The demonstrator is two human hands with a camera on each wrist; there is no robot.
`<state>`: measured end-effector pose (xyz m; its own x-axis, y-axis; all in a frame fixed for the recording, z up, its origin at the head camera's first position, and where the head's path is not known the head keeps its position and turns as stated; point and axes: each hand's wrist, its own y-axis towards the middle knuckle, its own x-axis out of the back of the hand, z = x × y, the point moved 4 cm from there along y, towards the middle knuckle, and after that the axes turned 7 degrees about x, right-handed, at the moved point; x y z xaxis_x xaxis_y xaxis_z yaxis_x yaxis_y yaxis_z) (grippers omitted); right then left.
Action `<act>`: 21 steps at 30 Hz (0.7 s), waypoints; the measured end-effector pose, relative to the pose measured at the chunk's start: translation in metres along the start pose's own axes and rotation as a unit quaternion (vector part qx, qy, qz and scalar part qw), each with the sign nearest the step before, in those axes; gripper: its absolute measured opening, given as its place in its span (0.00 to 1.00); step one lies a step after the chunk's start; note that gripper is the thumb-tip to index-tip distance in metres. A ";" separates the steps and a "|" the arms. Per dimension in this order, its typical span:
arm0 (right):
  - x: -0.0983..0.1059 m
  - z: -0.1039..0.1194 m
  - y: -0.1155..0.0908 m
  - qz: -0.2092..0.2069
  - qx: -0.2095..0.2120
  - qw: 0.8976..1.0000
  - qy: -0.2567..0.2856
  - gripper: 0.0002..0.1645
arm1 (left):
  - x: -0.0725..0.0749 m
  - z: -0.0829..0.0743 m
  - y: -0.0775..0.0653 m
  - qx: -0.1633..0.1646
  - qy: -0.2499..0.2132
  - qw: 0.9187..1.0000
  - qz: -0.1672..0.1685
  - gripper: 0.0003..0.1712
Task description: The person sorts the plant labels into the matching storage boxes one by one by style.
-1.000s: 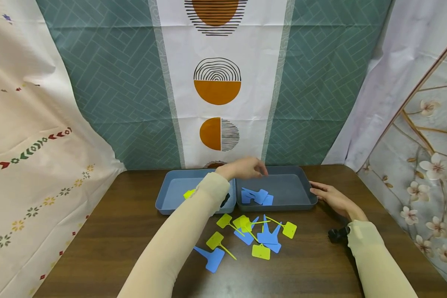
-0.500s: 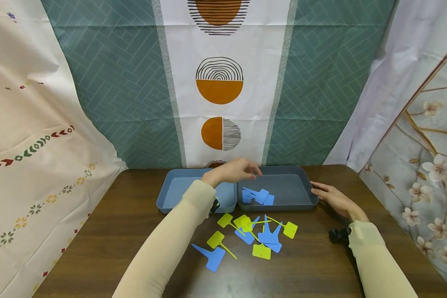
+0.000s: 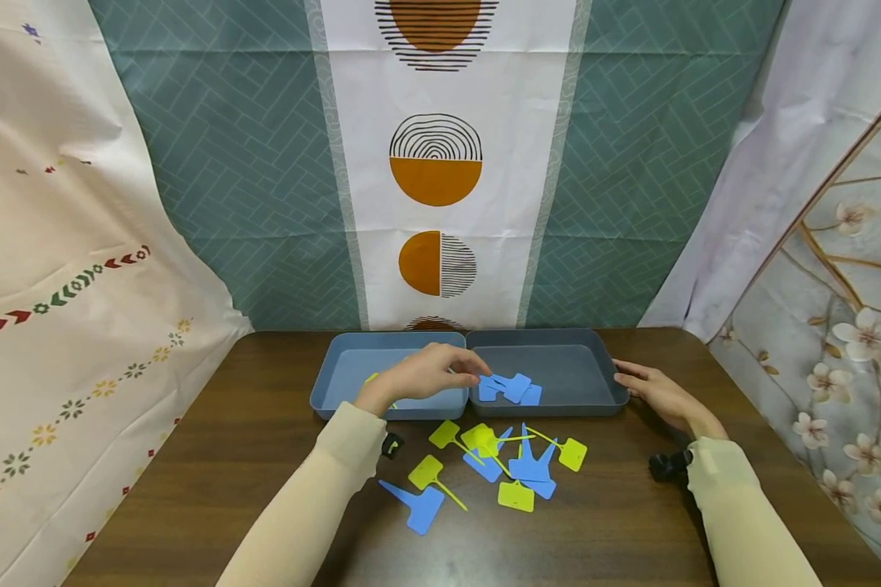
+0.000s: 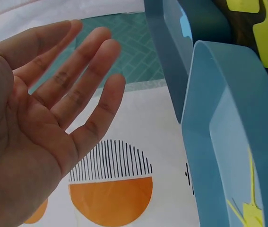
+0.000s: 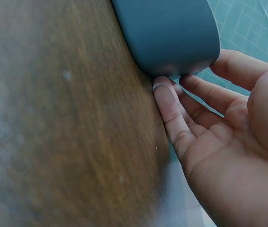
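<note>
My left hand (image 3: 427,372) hovers over the right part of the light blue tray (image 3: 347,377), fingertips near the divide between two trays. In the left wrist view its fingers are spread and hold nothing. Yellow T-shaped plant labels (image 4: 253,213) lie in that tray, partly hidden by the hand in the head view. Several blue plant labels (image 3: 517,387) lie in the left part of the dark grey-blue tray (image 3: 576,371). At that tray's right end, my right hand (image 3: 659,395) touches the outer wall with extended fingers, seen closely in the right wrist view.
In front of the trays, yellow plant labels (image 3: 515,496) and blue plant labels (image 3: 532,467) lie loose, several overlapping. A separate blue label (image 3: 424,509) lies nearer. The brown wooden table (image 3: 213,473) backs onto a patterned curtain (image 3: 264,204).
My left hand has moved left and nearer, from above the dark tray to above the light blue one. My right hand stays at the dark tray's end. The loose labels look unmoved.
</note>
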<state>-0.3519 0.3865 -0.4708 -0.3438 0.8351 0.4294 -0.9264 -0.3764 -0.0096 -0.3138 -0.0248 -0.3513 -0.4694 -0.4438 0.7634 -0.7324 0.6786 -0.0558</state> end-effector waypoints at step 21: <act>-0.001 0.001 -0.001 0.001 -0.004 1.000 0.018 0.44 | -0.033 0.031 -0.060 -0.001 -0.049 0.996 0.072 0.18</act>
<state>-0.3499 0.3855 -0.4706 -0.3516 0.8482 0.3961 -0.9266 -0.3756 -0.0184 -0.2694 -0.0692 -0.3927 -0.6157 -0.3974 0.6805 -0.6532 0.7404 -0.1585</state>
